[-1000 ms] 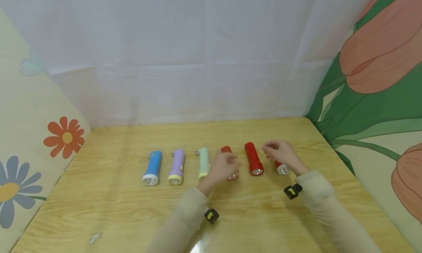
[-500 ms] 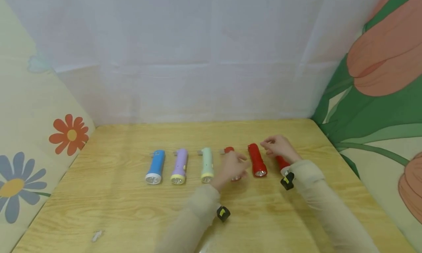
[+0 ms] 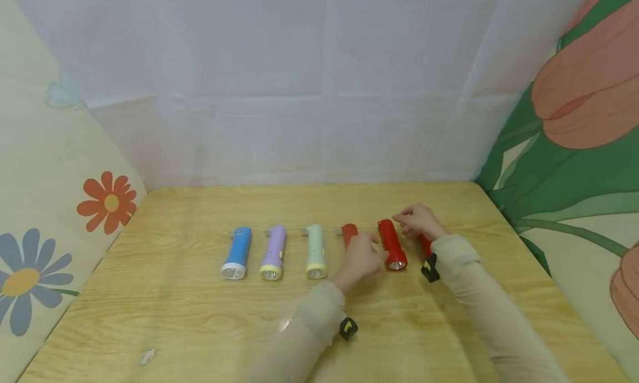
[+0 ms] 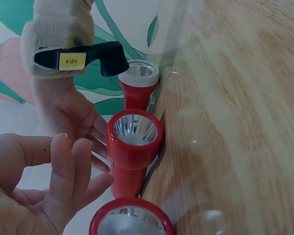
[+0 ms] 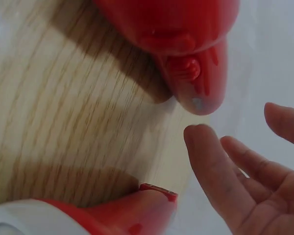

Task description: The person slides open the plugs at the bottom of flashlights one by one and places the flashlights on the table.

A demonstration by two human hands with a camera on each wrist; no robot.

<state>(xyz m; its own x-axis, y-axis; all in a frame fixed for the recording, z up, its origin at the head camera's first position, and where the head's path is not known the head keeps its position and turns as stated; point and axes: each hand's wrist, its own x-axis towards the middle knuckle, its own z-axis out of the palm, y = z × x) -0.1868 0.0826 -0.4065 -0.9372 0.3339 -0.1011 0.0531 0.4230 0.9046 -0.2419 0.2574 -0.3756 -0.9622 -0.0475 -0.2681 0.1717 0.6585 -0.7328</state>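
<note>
In the head view a plain red flashlight (image 3: pixel 391 244) lies between my two hands. My left hand (image 3: pixel 361 258) hovers at its lens end, partly covering another red flashlight (image 3: pixel 350 231). In the left wrist view, loosely bent fingers (image 4: pixel 63 171) show beside the plain red flashlight's body (image 4: pixel 130 176); whether they touch it I cannot tell. My right hand (image 3: pixel 421 222) is at its tail end. The right wrist view shows these fingers (image 5: pixel 213 176) apart from the flashlights, gripping nothing. A red flashlight with a white rim (image 5: pixel 34 218) lies under my right wrist, mostly hidden in the head view.
Left of my hands lie a blue flashlight (image 3: pixel 237 252), a purple one (image 3: pixel 274 252) and a mint green one (image 3: pixel 315 250), in a row. They rest on the wooden table (image 3: pixel 199 316). A white cloth (image 3: pixel 299 94) hangs behind, with flower-printed panels (image 3: pixel 589 150) at both sides.
Both hands have shifted towards the plain red flashlight: the left to the right, the right slightly to the left. The camera view has also shifted a little. The flashlights appear to lie as before.
</note>
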